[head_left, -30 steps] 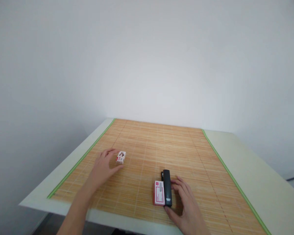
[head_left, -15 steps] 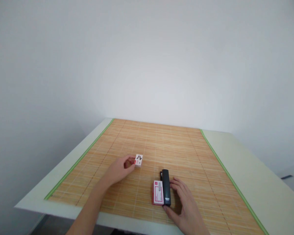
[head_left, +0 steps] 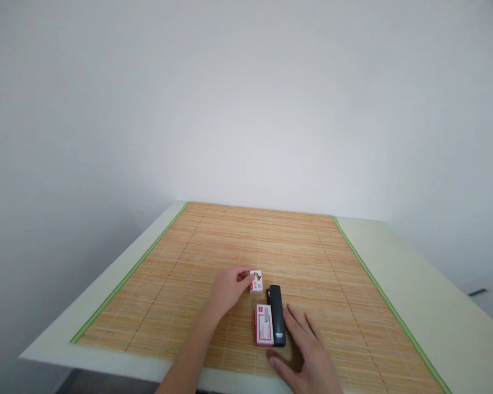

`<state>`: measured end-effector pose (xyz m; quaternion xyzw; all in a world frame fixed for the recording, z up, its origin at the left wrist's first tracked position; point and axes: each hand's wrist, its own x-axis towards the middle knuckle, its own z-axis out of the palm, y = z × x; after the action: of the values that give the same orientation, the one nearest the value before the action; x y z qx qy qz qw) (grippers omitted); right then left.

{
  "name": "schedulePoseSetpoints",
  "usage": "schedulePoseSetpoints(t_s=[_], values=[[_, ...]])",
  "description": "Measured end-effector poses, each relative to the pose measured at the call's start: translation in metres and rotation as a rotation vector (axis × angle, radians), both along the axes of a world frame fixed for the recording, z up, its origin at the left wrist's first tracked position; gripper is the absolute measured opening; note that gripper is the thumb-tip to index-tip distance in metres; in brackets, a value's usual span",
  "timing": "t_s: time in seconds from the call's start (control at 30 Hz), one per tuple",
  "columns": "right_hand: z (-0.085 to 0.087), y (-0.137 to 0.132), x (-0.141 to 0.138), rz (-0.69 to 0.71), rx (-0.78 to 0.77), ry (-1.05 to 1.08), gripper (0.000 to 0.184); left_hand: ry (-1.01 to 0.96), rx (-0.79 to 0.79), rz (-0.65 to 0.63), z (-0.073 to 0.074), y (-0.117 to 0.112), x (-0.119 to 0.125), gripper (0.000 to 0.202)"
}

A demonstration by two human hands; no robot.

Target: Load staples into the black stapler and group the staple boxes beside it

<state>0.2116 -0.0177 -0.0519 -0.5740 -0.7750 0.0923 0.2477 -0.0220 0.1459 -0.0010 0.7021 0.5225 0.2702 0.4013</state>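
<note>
My left hand (head_left: 231,290) grips a small white and red staple box (head_left: 256,282) by its left side, just beyond the stapler. The black stapler (head_left: 277,317) lies lengthwise on the bamboo mat. Against its left side sits a larger pink and white box (head_left: 264,325) with a label on top. To the right of the stapler, my right hand (head_left: 307,350) rests with its fingers apart and holds nothing. Its fingertips are close to the stapler's right side, and the thumb lies near its front end.
The bamboo mat (head_left: 246,235) with green edging covers the middle of a pale table (head_left: 398,257). A plain white wall (head_left: 246,109) stands behind the table. A dark handle-like piece (head_left: 477,293) shows at the far right, past the table.
My left hand has moved right with the staple box, bringing it close to the stapler's far end. My right hand has let go of the stapler and drawn slightly away.
</note>
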Motion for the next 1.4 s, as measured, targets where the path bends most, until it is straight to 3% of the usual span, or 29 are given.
schedulePoseSetpoints(t_s=[0.27, 0.53, 0.7, 0.87, 1.03, 1.13, 1.27, 1.4], values=[[-0.024, -0.010, -0.025, -0.191, 0.145, 0.004, 0.093, -0.031, 0.015, -0.018, 0.002, -0.025, 0.009, 0.038], [-0.022, -0.008, -0.026, -0.181, 0.145, 0.004, 0.087, 0.048, 0.084, 0.021, 0.001, -0.044, 0.016, 0.040], [-0.022, -0.008, -0.026, -0.172, 0.148, 0.012, 0.087, -0.021, 0.035, 0.073, 0.004, -0.057, 0.017, 0.046], [-0.023, -0.008, -0.024, -0.173, 0.127, -0.007, 0.091, -0.264, -0.151, 0.246, -0.014, -0.098, 0.027, 0.066], [-0.019, -0.011, -0.025, -0.165, 0.121, 0.005, 0.087, -0.279, -0.239, 0.157, -0.035, -0.136, 0.038, 0.069], [-0.022, -0.012, -0.027, -0.130, 0.106, 0.023, 0.089, -0.241, -0.226, 0.115, -0.041, -0.142, 0.046, 0.074], [-0.029, -0.013, -0.027, -0.124, 0.085, 0.034, 0.097, -0.211, -0.224, 0.158, -0.044, -0.143, 0.056, 0.080], [-0.029, -0.012, -0.018, -0.090, 0.034, 0.011, 0.093, -0.210, -0.243, 0.173, -0.039, -0.142, 0.066, 0.080]])
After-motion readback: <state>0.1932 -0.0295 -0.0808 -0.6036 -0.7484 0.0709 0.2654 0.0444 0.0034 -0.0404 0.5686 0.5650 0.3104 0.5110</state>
